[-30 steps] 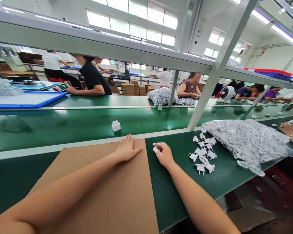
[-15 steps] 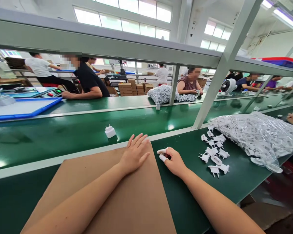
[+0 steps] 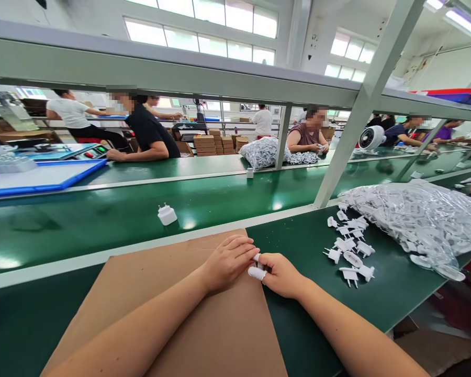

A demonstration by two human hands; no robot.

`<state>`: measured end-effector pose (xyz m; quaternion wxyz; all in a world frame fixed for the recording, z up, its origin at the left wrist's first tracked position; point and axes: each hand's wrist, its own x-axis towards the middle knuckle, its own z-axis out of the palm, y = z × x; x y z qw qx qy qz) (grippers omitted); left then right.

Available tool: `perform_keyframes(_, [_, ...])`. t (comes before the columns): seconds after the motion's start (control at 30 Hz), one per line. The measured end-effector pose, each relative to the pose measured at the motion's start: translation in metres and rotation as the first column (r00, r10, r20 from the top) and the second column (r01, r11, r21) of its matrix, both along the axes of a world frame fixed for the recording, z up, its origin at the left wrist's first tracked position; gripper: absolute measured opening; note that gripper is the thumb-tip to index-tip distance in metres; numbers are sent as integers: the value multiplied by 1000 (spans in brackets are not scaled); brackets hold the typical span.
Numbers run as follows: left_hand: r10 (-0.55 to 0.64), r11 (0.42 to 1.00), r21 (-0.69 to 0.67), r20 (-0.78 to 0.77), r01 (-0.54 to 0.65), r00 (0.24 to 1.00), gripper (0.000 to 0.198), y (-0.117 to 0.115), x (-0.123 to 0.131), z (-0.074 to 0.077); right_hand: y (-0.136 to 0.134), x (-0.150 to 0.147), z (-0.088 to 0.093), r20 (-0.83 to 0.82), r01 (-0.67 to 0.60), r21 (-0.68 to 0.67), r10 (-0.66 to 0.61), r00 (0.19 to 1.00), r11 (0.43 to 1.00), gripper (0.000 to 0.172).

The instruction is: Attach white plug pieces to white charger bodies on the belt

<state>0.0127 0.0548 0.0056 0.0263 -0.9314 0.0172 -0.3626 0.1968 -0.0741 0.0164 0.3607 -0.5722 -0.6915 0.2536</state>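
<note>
Green table, crowded corner

The cardboard lies under my left hand, whose fingers bend toward my right hand; from here I can't tell whether either grips anything. A sideways push could slide the cardboard; swinging the right hand outward could scatter the plug pieces.

We see our left grip above a cardboard sheet, fingertips meeting our white-tipped right grip. Right of both lie loose white plug pieces and a filled clear bag; beyond the left, a white charger.
</note>
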Motion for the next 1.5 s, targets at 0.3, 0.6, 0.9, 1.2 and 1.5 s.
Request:
perform_keyframes(0.3, [40, 998, -47, -26, -41, 999, 41, 6, -2, -4, -2, 3, 5, 102, 18, -34, -15, 995, 999, 38])
perform_keyframes(0.6, [74, 997, -34, 125, -70, 989, 13, 9, 1, -2, -4, 5, 7, 146, 56, -44, -49, 988, 997, 25])
perform_keyframes(0.9, [64, 997, -54, 81, -59, 995, 11, 11, -1, -3, -4, 6, 7, 145, 64, -33, -59, 988, 997, 20])
perform_keyframes(1.2, [49, 996, -74, 68, -44, 996, 11, 11, -3, -2, -4, 5, 6, 148, 62, -14, -59, 987, 998, 21])
perform_keyframes(1.5, [33, 995, -98, 81, -25, 996, 15, 11, -3, -4, -3, 6, 5, 126, 71, -39, -66, 990, 997, 14])
